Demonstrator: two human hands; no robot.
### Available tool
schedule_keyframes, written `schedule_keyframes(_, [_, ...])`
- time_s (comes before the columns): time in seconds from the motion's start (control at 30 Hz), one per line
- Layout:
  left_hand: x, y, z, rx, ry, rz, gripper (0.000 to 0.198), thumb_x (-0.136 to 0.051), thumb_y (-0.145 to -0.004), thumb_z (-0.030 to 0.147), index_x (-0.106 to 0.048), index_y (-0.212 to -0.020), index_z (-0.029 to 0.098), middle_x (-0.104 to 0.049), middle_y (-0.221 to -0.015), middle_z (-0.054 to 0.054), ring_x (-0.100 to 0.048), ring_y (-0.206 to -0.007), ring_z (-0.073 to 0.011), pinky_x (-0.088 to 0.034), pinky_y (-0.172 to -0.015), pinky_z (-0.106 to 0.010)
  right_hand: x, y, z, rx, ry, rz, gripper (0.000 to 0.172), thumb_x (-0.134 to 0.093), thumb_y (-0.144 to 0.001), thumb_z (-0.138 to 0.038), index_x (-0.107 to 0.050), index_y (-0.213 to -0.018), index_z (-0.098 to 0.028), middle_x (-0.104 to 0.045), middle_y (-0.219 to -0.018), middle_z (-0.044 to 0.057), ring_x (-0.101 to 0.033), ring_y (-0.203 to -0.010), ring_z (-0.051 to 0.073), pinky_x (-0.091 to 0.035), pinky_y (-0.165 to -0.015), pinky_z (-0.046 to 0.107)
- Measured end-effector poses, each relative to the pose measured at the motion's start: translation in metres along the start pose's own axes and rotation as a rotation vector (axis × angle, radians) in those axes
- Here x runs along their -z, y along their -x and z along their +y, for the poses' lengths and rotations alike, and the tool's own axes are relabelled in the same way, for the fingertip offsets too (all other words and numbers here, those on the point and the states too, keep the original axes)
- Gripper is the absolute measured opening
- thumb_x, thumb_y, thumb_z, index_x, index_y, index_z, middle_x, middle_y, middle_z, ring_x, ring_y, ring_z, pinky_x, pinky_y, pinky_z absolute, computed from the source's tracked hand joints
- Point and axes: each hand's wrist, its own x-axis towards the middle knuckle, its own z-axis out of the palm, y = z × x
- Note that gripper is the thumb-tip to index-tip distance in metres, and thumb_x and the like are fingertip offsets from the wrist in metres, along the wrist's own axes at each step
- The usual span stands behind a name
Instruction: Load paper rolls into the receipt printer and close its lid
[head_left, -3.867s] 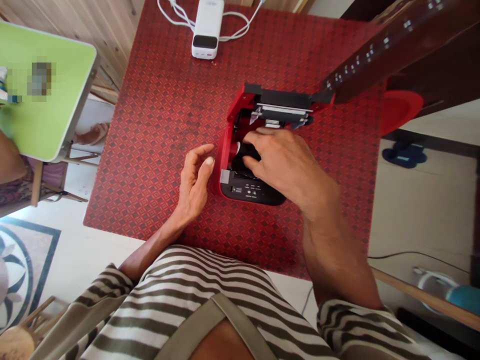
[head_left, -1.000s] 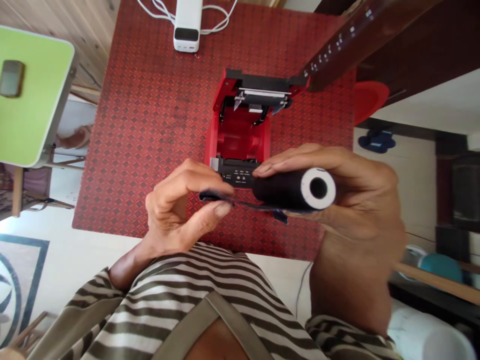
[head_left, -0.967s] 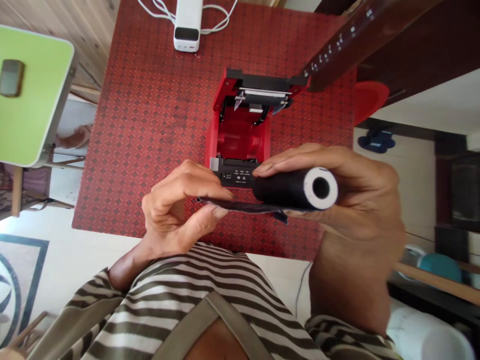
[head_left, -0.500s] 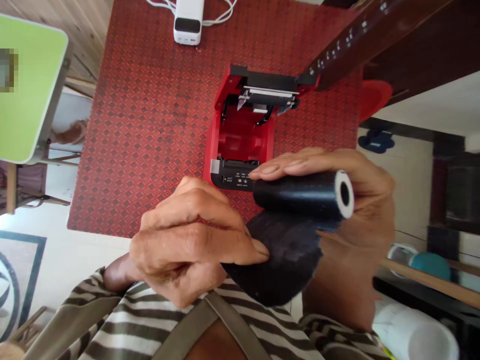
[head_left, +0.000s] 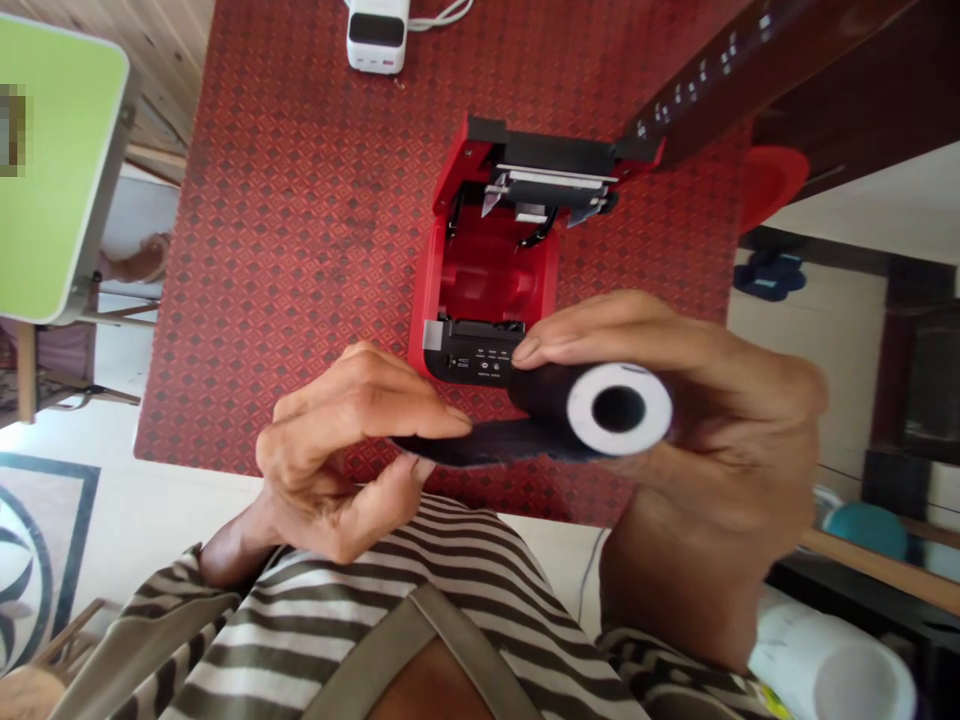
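Observation:
My right hand [head_left: 720, 420] is closed around a paper roll [head_left: 649, 415] with a black outer face, a white end and a dark hollow core. The roll's end is turned toward me. From its underside a loose black flap runs left, pinched between the thumb and fingers of my left hand [head_left: 337, 440]. Just beyond my hands, a red and black receipt printer [head_left: 424, 280] stands on the table with its lid [head_left: 555, 150] raised. Its red bay is visible, and no roll shows in it. Part of its button panel [head_left: 480, 365] is hidden behind my right fingertips.
The table [head_left: 285, 250] has a red patterned cover. A white device with a dark display [head_left: 376, 45] and cables lies at the far edge. A dark wooden beam [head_left: 720, 70] slants in at the right, near the lid. A green-topped table [head_left: 60, 220] stands left.
The roll has turned so its white end faces me more squarely. My left hand has drawn the flap leftward, nearly level and edge-on now. The view has shifted slightly.

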Motion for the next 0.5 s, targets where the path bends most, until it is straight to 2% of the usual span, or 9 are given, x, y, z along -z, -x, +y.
schedule_keyframes(0.03, [0.001, 0.002, -0.002, -0.002, 0.011, 0.010, 0.013, -0.083, -0.120, 0.028, -0.094, -0.127, 0.032, -0.092, -0.098, -0.003, -0.085, -0.080, -0.0231, -0.076, -0.079, -0.044, -0.001, -0.002, 0.001, -0.018, -0.063, 0.004, 0.032, -0.097, -0.114, -0.053, -0.100, -0.145, -0.044, -0.096, -0.127, 0.005, -0.093, -0.114, 0.034, -0.081, -0.102, 0.052])
schedule_keyframes(0.1, [0.000, 0.005, -0.007, 0.044, 0.020, 0.019, 0.017, -0.086, -0.116, 0.018, -0.092, -0.125, 0.031, -0.094, -0.103, -0.001, -0.088, -0.086, -0.0202, -0.075, -0.082, -0.039, -0.001, -0.007, 0.005, -0.084, -0.166, 0.025, 0.046, -0.103, -0.104, -0.028, -0.099, -0.148, -0.043, -0.097, -0.129, 0.002, -0.094, -0.117, 0.030, -0.081, -0.102, 0.044])
schedule_keyframes(0.17, [-0.003, 0.007, -0.011, 0.130, 0.016, 0.008, 0.022, -0.089, -0.114, 0.013, -0.092, -0.127, 0.031, -0.095, -0.106, 0.001, -0.089, -0.091, -0.0182, -0.074, -0.085, -0.035, -0.001, -0.013, 0.014, -0.137, -0.150, 0.040, 0.055, -0.104, -0.099, -0.016, -0.097, -0.147, -0.043, -0.096, -0.127, -0.002, -0.094, -0.116, 0.025, -0.078, -0.097, 0.036])
schedule_keyframes(0.23, [-0.007, 0.010, -0.014, 0.203, 0.036, -0.012, 0.026, -0.092, -0.113, 0.014, -0.091, -0.133, 0.030, -0.095, -0.109, 0.001, -0.088, -0.091, -0.0163, -0.073, -0.085, -0.032, 0.002, -0.019, 0.022, -0.140, -0.049, 0.042, 0.052, -0.102, -0.099, -0.014, -0.095, -0.144, -0.040, -0.096, -0.126, -0.003, -0.093, -0.115, 0.021, -0.075, -0.097, 0.033])
schedule_keyframes(0.3, [-0.012, 0.013, -0.016, 0.273, 0.099, -0.045, 0.036, -0.093, -0.112, 0.012, -0.089, -0.143, 0.028, -0.094, -0.110, 0.001, -0.086, -0.088, -0.0139, -0.072, -0.084, -0.028, 0.005, -0.026, 0.028, -0.131, 0.127, 0.027, 0.045, -0.099, -0.102, -0.016, -0.094, -0.142, -0.035, -0.097, -0.130, -0.001, -0.093, -0.115, 0.022, -0.073, -0.103, 0.037])
schedule_keyframes(0.4, [-0.019, 0.017, -0.018, 0.311, 0.183, -0.117, 0.053, -0.094, -0.112, 0.008, -0.080, -0.160, 0.027, -0.092, -0.108, 0.004, -0.083, -0.082, -0.0097, -0.070, -0.080, -0.021, 0.006, -0.035, 0.029, -0.073, 0.439, -0.044, 0.036, -0.091, -0.106, -0.019, -0.092, -0.141, -0.029, -0.098, -0.134, 0.006, -0.094, -0.114, 0.031, -0.074, -0.108, 0.049])
schedule_keyframes(0.5, [-0.023, 0.019, -0.022, 0.305, 0.168, -0.155, 0.056, -0.092, -0.112, 0.007, -0.077, -0.163, 0.026, -0.092, -0.107, 0.004, -0.082, -0.080, -0.0081, -0.067, -0.075, -0.017, 0.000, -0.042, 0.031, -0.018, 0.642, -0.130, 0.037, -0.080, -0.110, -0.017, -0.088, -0.144, -0.030, -0.096, -0.139, 0.011, -0.092, -0.127, 0.040, -0.075, -0.115, 0.059])
